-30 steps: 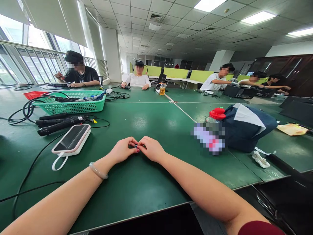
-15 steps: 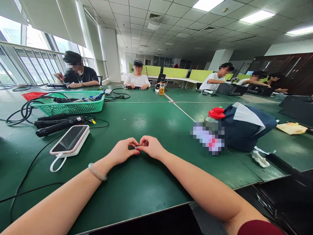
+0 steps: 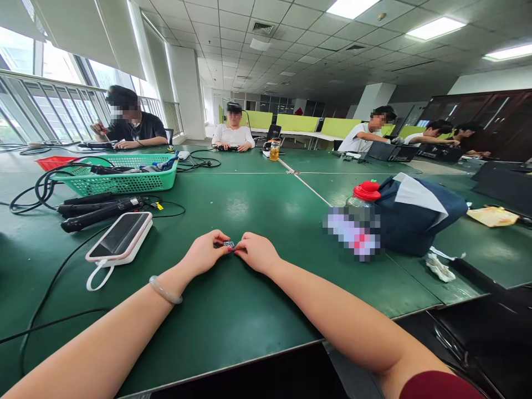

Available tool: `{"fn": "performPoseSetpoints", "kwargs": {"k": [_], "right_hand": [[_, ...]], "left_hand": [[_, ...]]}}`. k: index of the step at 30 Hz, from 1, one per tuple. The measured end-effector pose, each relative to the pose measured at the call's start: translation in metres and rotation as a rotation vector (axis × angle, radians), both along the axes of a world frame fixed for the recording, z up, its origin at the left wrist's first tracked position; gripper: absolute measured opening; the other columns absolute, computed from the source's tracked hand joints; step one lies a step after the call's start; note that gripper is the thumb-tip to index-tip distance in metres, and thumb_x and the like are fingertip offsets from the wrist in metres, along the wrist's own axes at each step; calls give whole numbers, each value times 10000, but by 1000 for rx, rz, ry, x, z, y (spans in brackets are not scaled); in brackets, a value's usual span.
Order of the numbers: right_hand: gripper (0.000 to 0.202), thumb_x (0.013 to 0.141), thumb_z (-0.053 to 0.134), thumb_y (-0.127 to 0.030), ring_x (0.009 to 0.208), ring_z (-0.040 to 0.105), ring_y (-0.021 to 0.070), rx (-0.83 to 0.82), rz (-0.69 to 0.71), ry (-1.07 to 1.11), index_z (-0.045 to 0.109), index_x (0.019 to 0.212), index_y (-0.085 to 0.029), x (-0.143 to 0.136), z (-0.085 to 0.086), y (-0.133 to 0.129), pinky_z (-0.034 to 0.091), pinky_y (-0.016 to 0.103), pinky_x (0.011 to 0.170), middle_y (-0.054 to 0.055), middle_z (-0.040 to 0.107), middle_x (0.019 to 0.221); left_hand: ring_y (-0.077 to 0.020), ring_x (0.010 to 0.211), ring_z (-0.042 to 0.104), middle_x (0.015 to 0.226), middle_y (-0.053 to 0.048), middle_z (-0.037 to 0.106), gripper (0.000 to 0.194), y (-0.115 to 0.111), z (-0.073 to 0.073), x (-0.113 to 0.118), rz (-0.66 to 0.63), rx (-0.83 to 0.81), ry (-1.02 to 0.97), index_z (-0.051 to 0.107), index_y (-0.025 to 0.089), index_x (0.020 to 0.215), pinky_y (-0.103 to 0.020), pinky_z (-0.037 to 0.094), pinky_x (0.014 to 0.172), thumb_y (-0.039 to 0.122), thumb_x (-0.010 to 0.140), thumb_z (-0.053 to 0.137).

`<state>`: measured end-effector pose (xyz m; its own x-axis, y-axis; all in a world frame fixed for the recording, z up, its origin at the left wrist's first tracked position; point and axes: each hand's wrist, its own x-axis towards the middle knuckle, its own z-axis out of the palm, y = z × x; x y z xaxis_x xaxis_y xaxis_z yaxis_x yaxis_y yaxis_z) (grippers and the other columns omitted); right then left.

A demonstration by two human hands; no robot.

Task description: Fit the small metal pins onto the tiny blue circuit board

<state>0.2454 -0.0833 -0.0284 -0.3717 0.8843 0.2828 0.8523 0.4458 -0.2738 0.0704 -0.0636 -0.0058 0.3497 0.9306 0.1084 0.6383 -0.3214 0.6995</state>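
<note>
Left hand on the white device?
No, the left hand holds a small speckled piece, while the white device lies on the table.

3 lit panels (image 3: 435, 28) shine in the tiled ceiling (image 3: 233, 36) above yellow-green partitions (image 3: 297, 123).

Cluttered green table (image 3: 249, 191)
Left: a white-corded device (image 3: 121, 235) lies near, black gear (image 3: 103, 214) behind, then a green basket (image 3: 153, 183). Right: a red-lidded bottle (image 3: 366, 191) beside a navy bag (image 3: 409, 221), a crumpled tissue (image 3: 439, 269) nearer. Far middle: an amber-filled jar (image 3: 274, 153).
</note>
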Motion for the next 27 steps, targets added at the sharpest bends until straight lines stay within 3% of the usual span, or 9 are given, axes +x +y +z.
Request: {"fn": "performPoseSetpoints", "kwargs": {"k": [13,27], "right_hand": [[163,792,534,-119,731,569,119,-12,57,360,658,860,-199,-5,8,-4,411,219,684,1,661,833],[101,793,589,-173,702,584,123,86,38,523,672,838,-209,-2,11,-5,435,220,680,-6,672,778]], "left_hand": [[-203,800,602,826,-17,664,268,1,-1,-1,-1,24,-3,594,204,801,-299,454,710,416,643,641],[-179,739,599,814,-33,668,305,2,-1,2,-44,-21,-270,578,173,777,-303,457,697,402,613,695]]}}
